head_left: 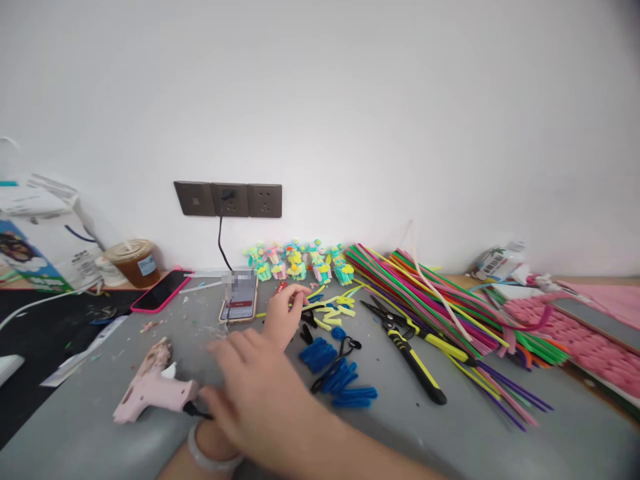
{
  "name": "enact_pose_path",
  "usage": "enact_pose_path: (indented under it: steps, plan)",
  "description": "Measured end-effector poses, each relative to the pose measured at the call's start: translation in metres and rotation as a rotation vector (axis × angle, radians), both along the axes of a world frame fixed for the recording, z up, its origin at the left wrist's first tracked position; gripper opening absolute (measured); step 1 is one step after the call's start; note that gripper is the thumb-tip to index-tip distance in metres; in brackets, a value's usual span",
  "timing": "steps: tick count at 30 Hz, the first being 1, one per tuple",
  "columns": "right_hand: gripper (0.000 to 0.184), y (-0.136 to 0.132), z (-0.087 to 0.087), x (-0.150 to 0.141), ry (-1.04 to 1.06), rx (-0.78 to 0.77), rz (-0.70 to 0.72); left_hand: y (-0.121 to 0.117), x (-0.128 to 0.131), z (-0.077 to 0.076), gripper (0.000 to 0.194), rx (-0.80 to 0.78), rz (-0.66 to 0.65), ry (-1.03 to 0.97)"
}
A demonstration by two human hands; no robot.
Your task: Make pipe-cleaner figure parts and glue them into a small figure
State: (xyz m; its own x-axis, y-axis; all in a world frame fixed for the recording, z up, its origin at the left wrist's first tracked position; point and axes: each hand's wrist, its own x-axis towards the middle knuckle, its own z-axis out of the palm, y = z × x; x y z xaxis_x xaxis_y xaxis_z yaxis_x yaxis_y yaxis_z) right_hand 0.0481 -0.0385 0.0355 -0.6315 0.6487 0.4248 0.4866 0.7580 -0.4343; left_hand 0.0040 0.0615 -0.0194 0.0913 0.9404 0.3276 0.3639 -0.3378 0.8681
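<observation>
My left hand (284, 315) reaches forward under my right forearm, fingers curled together. A thin yellow pipe cleaner (315, 307) shows beside its fingertips; whether they grip it is hidden. Short yellow pieces (344, 305) lie to its right. Crossing over my left wrist, my right hand (253, 387) is blurred, its fingers spread leftward and nothing visible in them. Left of it a pink glue gun (159, 389) rests on its side. Bent blue pipe cleaner pieces (320, 355) and black-yellow pliers (413, 360) lie to the right. Several small pastel pipe cleaner figures (296, 261) stand by the wall.
A large bundle of coloured pipe cleaners (425, 293) spreads at the right, beside pink knitted-looking material (575, 333). A plugged-in phone (243, 300) and a pink-cased phone (163, 291) are at the back left, near a drink cup (133, 263) and a white bag (55, 233).
</observation>
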Motion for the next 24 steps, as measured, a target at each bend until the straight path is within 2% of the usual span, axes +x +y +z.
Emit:
enact_pose_path:
  steps: [2,4,8,12,15,17,19,22,24]
  plan:
    - [0.042,-0.007,0.0,-0.039,-0.182,-0.099,-0.114,-0.001,0.0,0.0,0.025,0.016,0.016,0.037]
    - [0.054,-0.007,-0.006,-0.07,-0.338,-0.165,-0.149,0.0,0.0,-0.001,0.025,0.015,0.024,0.07]
    - [0.073,0.0,-0.021,-0.102,-0.484,-0.291,-0.193,0.002,-0.001,-0.004,0.025,0.005,0.02,0.107]
    - [0.071,0.0,-0.027,-0.1,-0.467,-0.218,-0.06,0.002,-0.002,-0.006,0.026,0.016,0.01,0.146]
    - [0.058,0.0,-0.025,-0.091,-0.402,-0.117,0.055,0.001,-0.002,-0.006,0.026,0.028,0.003,0.177]
    - [0.046,0.001,-0.019,-0.085,-0.356,-0.122,0.071,0.001,-0.002,-0.007,0.026,0.03,0.003,0.194]
    - [0.042,0.002,-0.012,-0.08,-0.291,-0.166,0.059,0.0,-0.002,-0.007,0.026,0.026,0.005,0.208]
    - [0.044,0.009,-0.004,-0.068,-0.068,-0.24,0.026,-0.001,-0.002,-0.006,0.024,0.02,0.006,0.22]
    - [0.045,0.017,-0.002,-0.057,0.219,-0.305,0.052,-0.001,-0.001,-0.006,0.023,0.019,0.008,0.222]
